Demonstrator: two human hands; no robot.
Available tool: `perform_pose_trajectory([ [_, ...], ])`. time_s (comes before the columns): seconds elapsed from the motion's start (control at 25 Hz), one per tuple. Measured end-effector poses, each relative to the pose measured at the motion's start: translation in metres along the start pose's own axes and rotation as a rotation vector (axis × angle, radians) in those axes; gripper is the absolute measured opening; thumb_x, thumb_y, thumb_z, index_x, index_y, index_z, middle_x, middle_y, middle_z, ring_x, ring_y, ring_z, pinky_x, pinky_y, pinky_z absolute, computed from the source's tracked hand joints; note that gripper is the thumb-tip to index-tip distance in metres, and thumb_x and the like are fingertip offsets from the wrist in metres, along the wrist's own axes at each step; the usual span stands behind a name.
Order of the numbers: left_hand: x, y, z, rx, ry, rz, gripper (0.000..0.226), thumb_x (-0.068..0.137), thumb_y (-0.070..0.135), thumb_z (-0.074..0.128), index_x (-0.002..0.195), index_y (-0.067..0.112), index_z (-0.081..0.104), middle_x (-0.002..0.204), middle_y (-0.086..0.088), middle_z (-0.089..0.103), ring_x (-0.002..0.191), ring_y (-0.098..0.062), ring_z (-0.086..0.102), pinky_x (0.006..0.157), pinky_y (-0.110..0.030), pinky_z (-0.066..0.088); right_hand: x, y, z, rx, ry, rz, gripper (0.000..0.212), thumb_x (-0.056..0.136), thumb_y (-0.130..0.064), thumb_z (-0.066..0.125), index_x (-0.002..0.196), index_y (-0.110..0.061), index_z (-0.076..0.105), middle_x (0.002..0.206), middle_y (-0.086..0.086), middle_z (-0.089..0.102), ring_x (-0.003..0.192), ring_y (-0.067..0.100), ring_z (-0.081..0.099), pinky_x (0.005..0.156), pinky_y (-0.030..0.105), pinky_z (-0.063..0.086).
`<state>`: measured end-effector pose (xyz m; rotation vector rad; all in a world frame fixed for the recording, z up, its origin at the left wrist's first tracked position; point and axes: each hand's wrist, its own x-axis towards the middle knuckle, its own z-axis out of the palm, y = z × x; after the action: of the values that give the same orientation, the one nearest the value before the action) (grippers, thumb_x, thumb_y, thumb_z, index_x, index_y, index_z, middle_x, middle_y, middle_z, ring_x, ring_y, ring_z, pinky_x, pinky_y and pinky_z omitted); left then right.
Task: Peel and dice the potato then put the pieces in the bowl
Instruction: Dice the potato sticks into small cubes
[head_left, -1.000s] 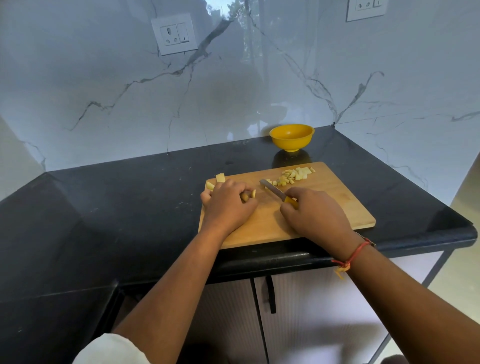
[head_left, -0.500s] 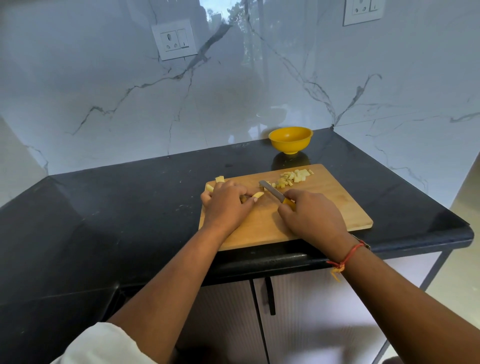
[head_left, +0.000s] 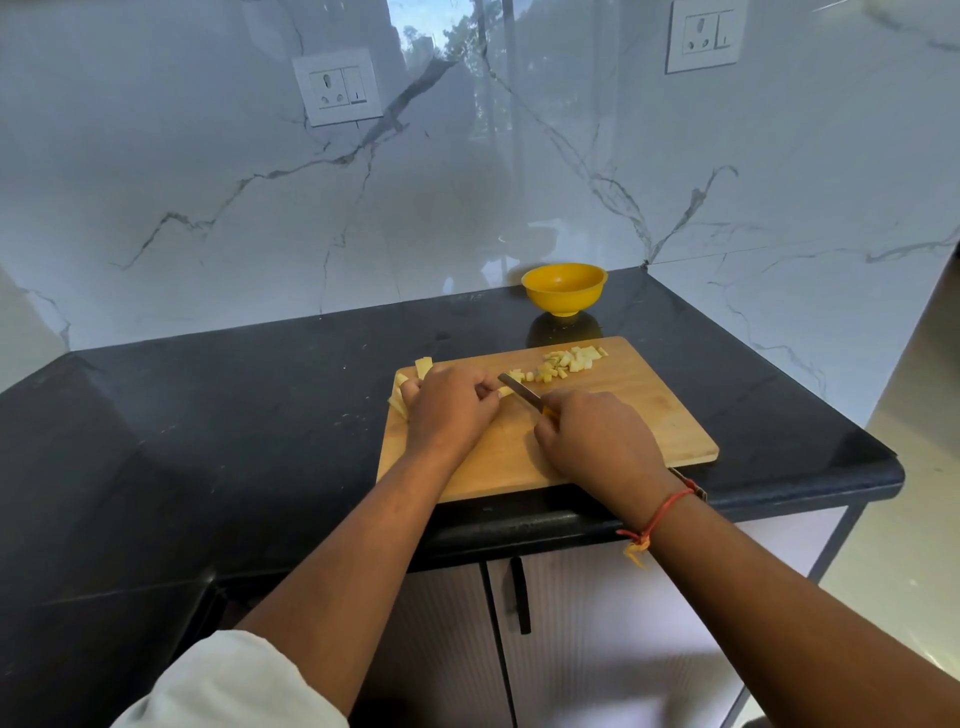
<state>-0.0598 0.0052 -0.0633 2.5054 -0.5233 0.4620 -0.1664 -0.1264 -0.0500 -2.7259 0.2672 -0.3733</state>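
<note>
Counter (head_left: 234, 441) spreads leftward; board (head_left: 649, 415) seemingly at front edge, bowl (head_left: 564, 291) behind.

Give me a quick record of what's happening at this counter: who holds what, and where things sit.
left hand: holds potato strips down on the board
right hand: grips the knife, blade at the strips' end
dice: heap near the board's far edge
bowl: yellow, on the counter behind the board, no pieces visible inside
stage: dicing under way, nothing moved to the bowl yet
</note>
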Motion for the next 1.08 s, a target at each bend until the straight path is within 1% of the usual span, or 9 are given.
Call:
perform_pose_trajectory([
  [0.2, 0.003, -0.004, 0.003, -0.033, -0.006, 0.019, 0.011, 0.093, 0.034, 0.067, 0.086, 0.036, 0.076, 0.088, 0.018, 0.07, 0.1, -0.009, 0.058, 0.098, -0.045, 0.028, 0.007, -0.007, 0.002, -0.046, -0.055, 0.052, 0.033, 0.101, -0.035, 0.046, 0.13, -0.031, 0.063, 0.084, -0.005, 0.057, 0.074, 0.011, 0.057, 0.067, 0.029, 0.053],
  [0.32, 0.004, -0.005, 0.004, -0.033, -0.014, 0.009, 0.011, 0.092, 0.037, 0.067, 0.085, 0.035, 0.076, 0.088, 0.017, 0.07, 0.102, -0.01, 0.058, 0.098, -0.046, 0.028, 0.016, -0.013, 0.004, -0.095, -0.102, 0.064, 0.031, 0.101, -0.029, 0.046, 0.127, -0.026, 0.063, 0.092, 0.0, 0.06, 0.082, 0.017, 0.059, 0.078, 0.035, 0.057],
  [0.48, 0.003, -0.004, 0.005, -0.037, 0.001, -0.001, 0.014, 0.091, 0.038, 0.067, 0.081, 0.032, 0.076, 0.086, 0.016, 0.07, 0.107, -0.014, 0.056, 0.096, -0.044, 0.029, 0.01, -0.015, 0.002, -0.146, -0.144, 0.05, 0.034, 0.101, -0.024, 0.047, 0.134, -0.028, 0.057, 0.105, 0.003, 0.062, 0.095, 0.02, 0.062, 0.087, 0.039, 0.056],
  [0.56, 0.002, -0.004, 0.004, -0.036, 0.008, 0.0, 0.014, 0.091, 0.037, 0.067, 0.082, 0.033, 0.076, 0.088, 0.016, 0.071, 0.11, -0.015, 0.055, 0.096, -0.044, 0.029, 0.001, -0.014, -0.003, -0.166, -0.164, 0.032, 0.034, 0.102, -0.022, 0.048, 0.134, -0.027, 0.057, 0.094, -0.001, 0.056, 0.091, 0.019, 0.061, 0.084, 0.037, 0.056],
  [0.68, 0.002, -0.004, 0.004, -0.042, 0.001, -0.006, 0.012, 0.091, 0.036, 0.067, 0.084, 0.034, 0.076, 0.09, 0.017, 0.071, 0.111, -0.016, 0.055, 0.098, -0.045, 0.03, -0.01, -0.009, -0.011, -0.241, -0.167, -0.005, 0.034, 0.103, -0.021, 0.046, 0.135, -0.027, 0.055, 0.079, -0.005, 0.044, 0.078, 0.015, 0.052, 0.071, 0.032, 0.049],
  [0.76, 0.002, -0.004, 0.004, -0.046, 0.003, -0.001, 0.012, 0.092, 0.035, 0.067, 0.084, 0.034, 0.076, 0.09, 0.017, 0.071, 0.11, -0.015, 0.056, 0.099, -0.045, 0.03, -0.014, -0.008, -0.014, -0.287, -0.134, -0.026, 0.035, 0.104, -0.021, 0.045, 0.137, -0.03, 0.051, 0.081, -0.005, 0.047, 0.078, 0.015, 0.05, 0.067, 0.031, 0.045],
  [0.88, 0.0, -0.002, 0.002, -0.012, 0.006, 0.014, 0.013, 0.094, 0.032, 0.064, 0.093, 0.032, 0.077, 0.097, 0.014, 0.072, 0.113, -0.016, 0.055, 0.1, -0.045, 0.032, -0.009, -0.005, -0.014, -0.296, -0.07, -0.02, 0.044, 0.104, -0.021, 0.041, 0.145, -0.037, 0.044, 0.105, 0.001, 0.062, 0.085, 0.019, 0.057, 0.065, 0.032, 0.046],
  [0.92, -0.001, -0.001, 0.001, 0.0, 0.003, 0.021, 0.014, 0.095, 0.03, 0.063, 0.095, 0.031, 0.077, 0.098, 0.013, 0.072, 0.114, -0.016, 0.054, 0.101, -0.045, 0.032, -0.006, -0.003, -0.014, -0.274, -0.055, -0.01, 0.046, 0.104, -0.023, 0.04, 0.146, -0.04, 0.043, 0.106, 0.001, 0.063, 0.087, 0.019, 0.059, 0.065, 0.032, 0.048],
  [1.08, 0.0, -0.002, 0.002, -0.04, 0.002, 0.022, 0.014, 0.096, 0.028, 0.063, 0.096, 0.031, 0.077, 0.098, 0.012, 0.073, 0.11, -0.014, 0.055, 0.1, -0.043, 0.033, 0.002, -0.002, -0.015, -0.134, -0.036, 0.005, 0.04, 0.101, -0.035, 0.043, 0.139, -0.04, 0.055, 0.084, -0.004, 0.058, 0.075, 0.014, 0.059, 0.066, 0.031, 0.056],
])
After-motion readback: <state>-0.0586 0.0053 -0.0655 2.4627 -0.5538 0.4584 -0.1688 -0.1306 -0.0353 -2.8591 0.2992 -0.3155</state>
